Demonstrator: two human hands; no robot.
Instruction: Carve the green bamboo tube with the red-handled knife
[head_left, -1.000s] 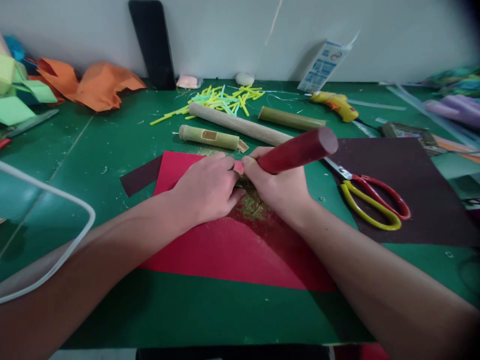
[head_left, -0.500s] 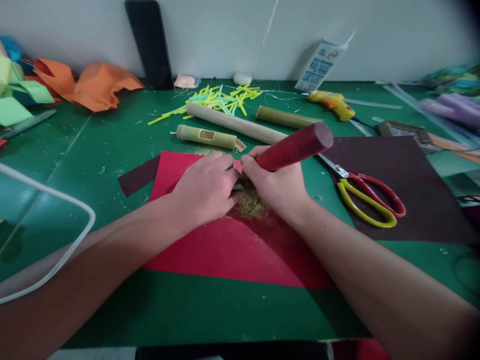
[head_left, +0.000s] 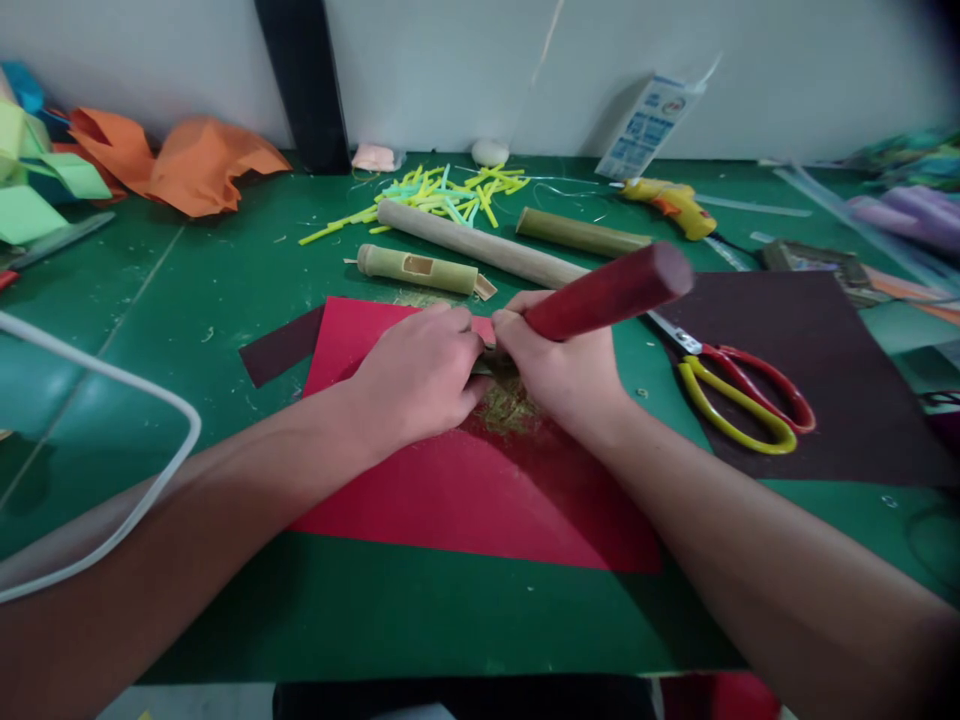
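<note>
My left hand [head_left: 416,385] is closed, fingers curled down over a small greenish bamboo piece [head_left: 486,369] that shows only as a sliver between the hands. Wrapped around a thick red wooden handle [head_left: 611,292] is my right hand [head_left: 574,372]; the handle slants up to the right, and its working end is hidden near the left fingers. Beneath both hands lies a sheet of red paper [head_left: 465,500]. Fine greenish shavings [head_left: 508,408] are heaped on it between the hands. Just beyond, a bamboo tube [head_left: 450,274] with a cut window lies on its side.
Red-and-yellow-handled scissors [head_left: 750,400] rest on dark paper [head_left: 847,370] at the right. Behind are a pale wooden rod [head_left: 480,243], a bamboo length [head_left: 577,232], cut yellow straws [head_left: 427,195] and a yellow glue gun [head_left: 667,203]. A white cable [head_left: 135,375] loops at the left.
The red handle's top end has tilted further right, and both hands have shifted slightly right. The whole view has shifted a little too. Both grips stay the same.
</note>
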